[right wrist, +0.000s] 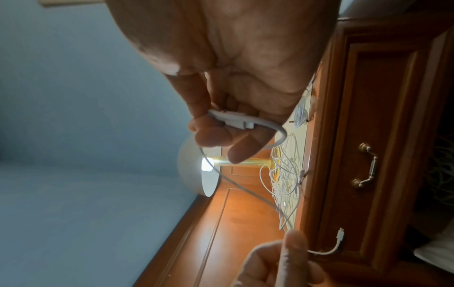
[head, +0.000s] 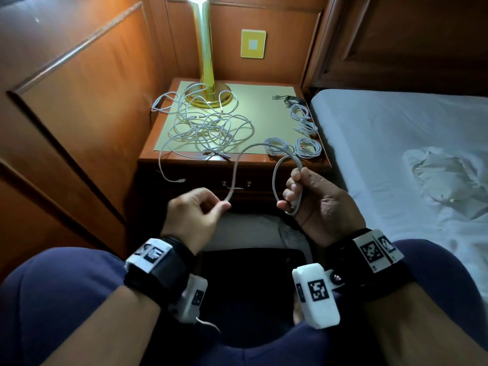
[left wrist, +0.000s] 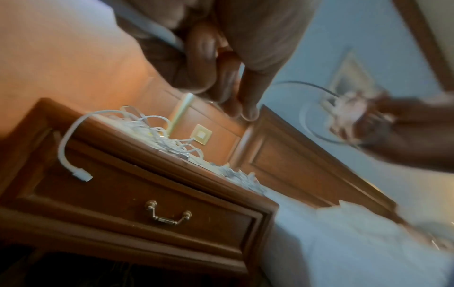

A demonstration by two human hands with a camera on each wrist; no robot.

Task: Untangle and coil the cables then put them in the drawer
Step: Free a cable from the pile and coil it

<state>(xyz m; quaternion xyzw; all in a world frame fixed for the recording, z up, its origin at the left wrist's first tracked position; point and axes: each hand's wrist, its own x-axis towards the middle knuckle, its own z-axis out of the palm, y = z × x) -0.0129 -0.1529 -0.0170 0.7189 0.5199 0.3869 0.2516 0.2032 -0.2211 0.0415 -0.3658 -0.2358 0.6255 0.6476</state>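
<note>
We hold one white cable (head: pixel 239 167) in front of the nightstand (head: pixel 266 161), above our lap. Our right hand (head: pixel 314 199) curls its fingers around a small loop of this cable, with the white plug (right wrist: pixel 239 121) pinched between thumb and fingers. Our left hand (head: pixel 196 211) pinches the same cable further along, between thumb and forefinger. The drawer (left wrist: pixel 137 202) sits closed under the top, its brass handle (left wrist: pixel 168 213) hanging flat; we cannot tell what it contains. A tangled pile of cables (head: pixel 208 129) covers the left half of the nightstand top, and one end (head: pixel 171 178) hangs over the front edge, in front of the drawer face. Coiled cables (head: pixel 307 147) lie along the right edge. A brass lamp (head: pixel 204 56) stands at the rear edge. The bed (head: pixel 396 143) adjoins the nightstand's right side.
</note>
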